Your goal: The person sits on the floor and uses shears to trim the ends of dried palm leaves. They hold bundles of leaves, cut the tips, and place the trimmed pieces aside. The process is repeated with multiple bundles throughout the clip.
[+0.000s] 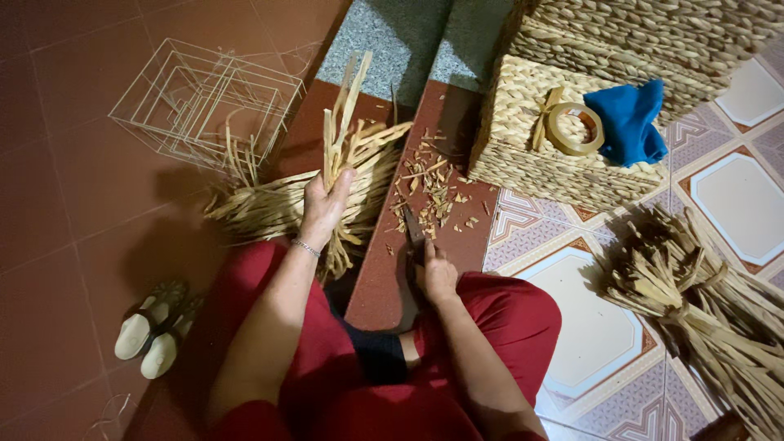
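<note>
The left hand (325, 204) is closed around a small bunch of dried fibre strips (343, 114), gripping them near their lower ends so that the strips stand upright above the fist, over a larger pile of the same material (269, 208) on the red floor. The right hand (437, 276) rests on the red step edge (384, 278), fingers wrapped on a dark-handled tool (414, 233), probably a knife, whose blade is too dark to make out; cut scraps (429, 184) lie scattered just beyond it. The strips appear light, dry and moderately stiff along their length, yet likely brittle and prone to splitting; a hold low on the bunch, with all strips gathered together, should keep them aligned. A further heap of fibre (694, 302) lies on the patterned tiles to the right. Woven baskets (523, 155) stand ahead, carrying a tape roll (575, 128) and a blue cloth (629, 122). Wire frames (204, 102) and sandals (155, 327) sit to the left.
</note>
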The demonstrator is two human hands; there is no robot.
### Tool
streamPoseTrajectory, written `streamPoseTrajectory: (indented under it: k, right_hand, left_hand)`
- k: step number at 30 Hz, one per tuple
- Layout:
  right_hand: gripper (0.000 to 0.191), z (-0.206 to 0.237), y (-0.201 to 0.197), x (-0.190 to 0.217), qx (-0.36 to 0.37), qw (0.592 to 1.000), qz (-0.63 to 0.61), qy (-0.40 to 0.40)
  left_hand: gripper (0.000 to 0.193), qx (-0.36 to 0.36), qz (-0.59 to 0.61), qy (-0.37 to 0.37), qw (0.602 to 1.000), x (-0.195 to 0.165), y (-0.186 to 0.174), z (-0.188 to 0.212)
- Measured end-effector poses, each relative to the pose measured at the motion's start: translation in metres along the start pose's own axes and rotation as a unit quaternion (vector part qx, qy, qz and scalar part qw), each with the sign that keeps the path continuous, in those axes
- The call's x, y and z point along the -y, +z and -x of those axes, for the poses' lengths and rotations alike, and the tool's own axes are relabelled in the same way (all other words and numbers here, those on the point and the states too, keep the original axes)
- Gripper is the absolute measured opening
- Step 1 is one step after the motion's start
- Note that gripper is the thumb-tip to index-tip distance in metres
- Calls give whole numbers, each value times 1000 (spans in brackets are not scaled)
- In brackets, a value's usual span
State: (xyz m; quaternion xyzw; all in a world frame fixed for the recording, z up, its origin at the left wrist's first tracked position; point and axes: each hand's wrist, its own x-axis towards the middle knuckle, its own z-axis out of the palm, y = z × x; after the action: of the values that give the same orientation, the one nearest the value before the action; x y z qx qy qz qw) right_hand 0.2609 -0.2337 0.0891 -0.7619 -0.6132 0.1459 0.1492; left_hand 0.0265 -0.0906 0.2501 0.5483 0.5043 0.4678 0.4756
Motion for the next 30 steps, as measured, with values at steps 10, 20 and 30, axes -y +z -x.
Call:
streamPoseTrajectory:
  k: [10,20,30]
  right_hand:
    - [72,24,-56,36,34,998,-18,-45]
    - [59,54,-23,68,51,812,-575,-87]
    - [15,89,-123,21,-273,754,-595,58]
  left_hand:
    - [23,57,-76,56,994,4,37,34]
    - [32,222,-42,190,955,-3,101,120]
    - [90,257,-105,383,881,-92,92,154]
